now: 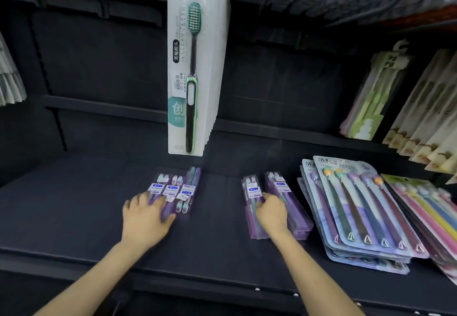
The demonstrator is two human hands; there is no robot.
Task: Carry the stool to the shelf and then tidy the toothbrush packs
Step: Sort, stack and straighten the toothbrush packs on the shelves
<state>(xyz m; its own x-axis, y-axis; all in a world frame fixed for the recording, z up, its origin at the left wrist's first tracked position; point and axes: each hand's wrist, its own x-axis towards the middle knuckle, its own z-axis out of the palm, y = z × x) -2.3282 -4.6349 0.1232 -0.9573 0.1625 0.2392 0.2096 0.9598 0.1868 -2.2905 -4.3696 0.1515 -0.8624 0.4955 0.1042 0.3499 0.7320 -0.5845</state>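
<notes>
The shelf (74,204) is a matt blue-black all over. The hanging pack (176,123) is white with a teal patch low down and a black label with white characters; its toothbrush (191,108) is black edged in light green, with teal-green bristles. The left purple packs (181,193) are clear violet with white-and-blue labels, and the right purple packs (295,214) match them. The stacked multipacks (358,217) are pale lavender-blue, holding brushes in dark green, brown and purple with orange and pink heads. The far-right pack (425,207) shows pink, yellow and blue handles. The hanging green packs (368,113) are lime and white, and the cream packs (425,123) beside them have brown marks
</notes>
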